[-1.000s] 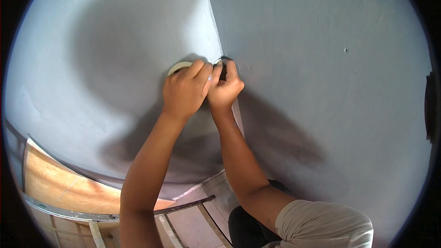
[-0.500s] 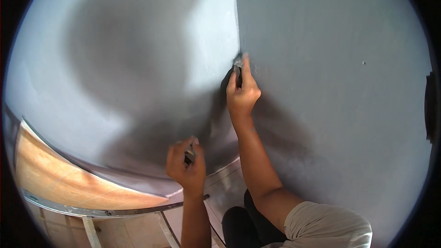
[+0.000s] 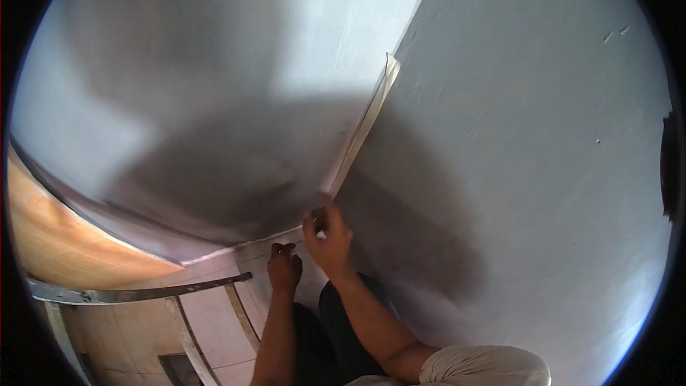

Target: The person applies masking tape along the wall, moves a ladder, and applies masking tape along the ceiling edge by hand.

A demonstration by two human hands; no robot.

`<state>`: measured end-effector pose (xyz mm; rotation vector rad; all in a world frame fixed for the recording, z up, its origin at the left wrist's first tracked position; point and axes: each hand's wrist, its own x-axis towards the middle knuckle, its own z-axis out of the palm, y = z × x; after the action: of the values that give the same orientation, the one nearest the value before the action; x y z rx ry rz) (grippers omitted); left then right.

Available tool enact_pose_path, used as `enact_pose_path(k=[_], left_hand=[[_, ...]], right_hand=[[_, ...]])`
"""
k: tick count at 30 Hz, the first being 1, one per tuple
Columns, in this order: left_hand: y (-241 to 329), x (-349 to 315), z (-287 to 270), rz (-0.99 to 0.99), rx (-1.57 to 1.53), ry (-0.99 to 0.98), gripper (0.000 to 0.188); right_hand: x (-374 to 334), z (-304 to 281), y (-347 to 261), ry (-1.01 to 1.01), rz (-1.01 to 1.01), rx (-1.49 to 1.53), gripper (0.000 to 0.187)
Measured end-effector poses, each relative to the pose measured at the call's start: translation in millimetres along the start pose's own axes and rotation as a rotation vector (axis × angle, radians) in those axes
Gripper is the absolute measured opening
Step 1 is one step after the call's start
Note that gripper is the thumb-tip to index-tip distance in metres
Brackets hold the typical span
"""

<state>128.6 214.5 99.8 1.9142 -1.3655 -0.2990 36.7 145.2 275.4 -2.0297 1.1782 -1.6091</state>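
Note:
A narrow cream strip (image 3: 366, 125), like tape, runs down the corner between two grey-blue walls. Its upper end stands a little off the corner. At its lower end is my right hand (image 3: 330, 243), somewhat blurred, with the index finger against the corner. The thumb and other fingers are bent around something dark and small that I cannot make out. Lower and to the left, just above floor level, my left hand (image 3: 284, 269) is closed. Its fingers are curled, and whatever they may hold is hidden.
The left wall (image 3: 214, 50) and right wall (image 3: 514, 193) rise close in front of me. Below on the left stands a wooden ladder-like frame (image 3: 143, 294) over the tiled floor (image 3: 214, 329). An orange-lit tiled surface (image 3: 71, 225) adjoins the left wall's lower edge.
My right hand has moved down the corner, and the cream strip now shows above it. My left hand has dropped lower. The view has tilted and shifted downward.

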Motion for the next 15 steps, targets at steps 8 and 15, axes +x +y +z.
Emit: enact_pose_path(k=[8, 15], left_hand=[[-113, -53, 128, 0.022, 0.35, -0.543, 0.047], [-164, -66, 150, -0.06, 0.24, -0.707, 0.076]], right_hand=[[-27, 7, 32, -0.365, 0.24, 0.068, 0.054], [-26, 25, 41, -0.406, 0.346, 0.107, 0.053]])
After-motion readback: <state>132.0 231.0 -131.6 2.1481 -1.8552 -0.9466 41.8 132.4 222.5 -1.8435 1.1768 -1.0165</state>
